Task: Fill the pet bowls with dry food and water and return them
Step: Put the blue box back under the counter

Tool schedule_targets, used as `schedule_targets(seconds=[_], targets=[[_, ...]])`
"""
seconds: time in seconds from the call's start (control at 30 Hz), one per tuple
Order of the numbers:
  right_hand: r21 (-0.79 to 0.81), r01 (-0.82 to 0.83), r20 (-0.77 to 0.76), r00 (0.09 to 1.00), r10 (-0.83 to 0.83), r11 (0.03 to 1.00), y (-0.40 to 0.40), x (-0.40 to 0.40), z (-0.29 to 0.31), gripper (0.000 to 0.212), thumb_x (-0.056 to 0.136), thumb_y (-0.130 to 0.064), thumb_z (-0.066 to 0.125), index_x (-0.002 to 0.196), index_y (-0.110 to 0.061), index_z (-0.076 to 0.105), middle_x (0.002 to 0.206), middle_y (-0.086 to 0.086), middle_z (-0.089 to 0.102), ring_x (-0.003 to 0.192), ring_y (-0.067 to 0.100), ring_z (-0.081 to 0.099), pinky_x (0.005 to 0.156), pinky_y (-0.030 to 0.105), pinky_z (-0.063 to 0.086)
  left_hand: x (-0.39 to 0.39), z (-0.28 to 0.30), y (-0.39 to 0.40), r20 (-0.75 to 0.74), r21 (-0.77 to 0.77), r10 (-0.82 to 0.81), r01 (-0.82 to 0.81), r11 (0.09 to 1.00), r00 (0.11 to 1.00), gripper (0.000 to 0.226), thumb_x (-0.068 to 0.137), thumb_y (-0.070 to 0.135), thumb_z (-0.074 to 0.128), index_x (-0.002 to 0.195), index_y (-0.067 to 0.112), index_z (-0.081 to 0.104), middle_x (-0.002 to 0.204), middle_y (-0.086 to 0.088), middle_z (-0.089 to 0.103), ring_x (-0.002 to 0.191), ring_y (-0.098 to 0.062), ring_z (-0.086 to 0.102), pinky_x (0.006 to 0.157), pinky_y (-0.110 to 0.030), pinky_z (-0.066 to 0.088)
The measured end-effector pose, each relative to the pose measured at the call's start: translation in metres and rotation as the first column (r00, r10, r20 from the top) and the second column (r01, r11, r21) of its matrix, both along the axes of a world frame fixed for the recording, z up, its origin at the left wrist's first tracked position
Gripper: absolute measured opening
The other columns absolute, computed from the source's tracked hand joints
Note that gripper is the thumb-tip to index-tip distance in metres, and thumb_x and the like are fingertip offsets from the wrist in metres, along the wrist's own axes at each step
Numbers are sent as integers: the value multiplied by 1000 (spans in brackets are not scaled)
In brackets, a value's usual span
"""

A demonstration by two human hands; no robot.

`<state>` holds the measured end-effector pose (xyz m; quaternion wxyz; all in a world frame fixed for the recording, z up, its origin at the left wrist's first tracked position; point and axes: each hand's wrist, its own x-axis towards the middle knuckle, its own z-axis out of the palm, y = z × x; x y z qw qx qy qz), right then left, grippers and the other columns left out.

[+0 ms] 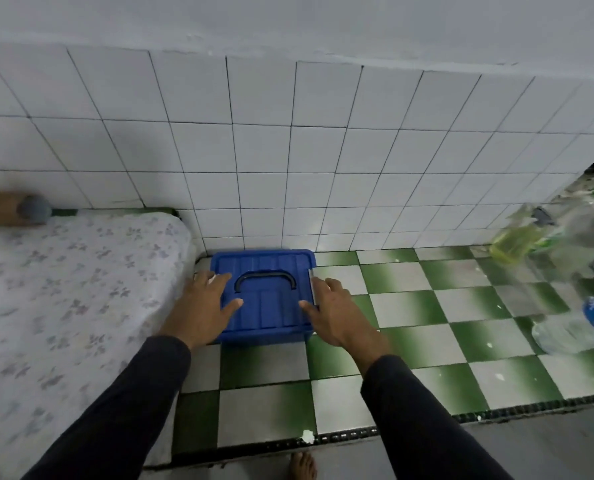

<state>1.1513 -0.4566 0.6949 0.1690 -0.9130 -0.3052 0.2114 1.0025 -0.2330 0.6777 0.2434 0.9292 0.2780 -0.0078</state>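
Both hands, left hand [207, 299] and right hand [330, 306], lie spread-fingered against the blue box [264, 299]; neither seems to clasp it.

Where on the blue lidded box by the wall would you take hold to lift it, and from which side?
Grip the black handle lying flat in the middle of the blue box's lid, coming from above. It sits in a recess, so it probably needs tipping up first. The left hand and right hand flank the lid's edges, the other workable hold.
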Motion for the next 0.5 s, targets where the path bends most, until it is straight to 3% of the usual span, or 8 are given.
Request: schedule_targets(seconds=[0.3,0.5], targets=[[89,-27,-119,992,37,996,11,31,-36,74,102,-53,44,160,-22,12,158,16,25,142,34,35,117,43,36,10,-31,-1,-13,-55,161,-161,985,987,67,100,53,55,159,27,36,162,-15,35,146,-33,37,120,-47,34],[101,6,-157,987,10,995,20,40,-52,75,101,-57,42,161,-31,5,154,13,27,136,33,41,112,46,43,18,-43,1,-8,-74,217,-217,973,976,68,102,49,54,160,21,32,160,-14,38,143,-32,41,115,-41,35]])
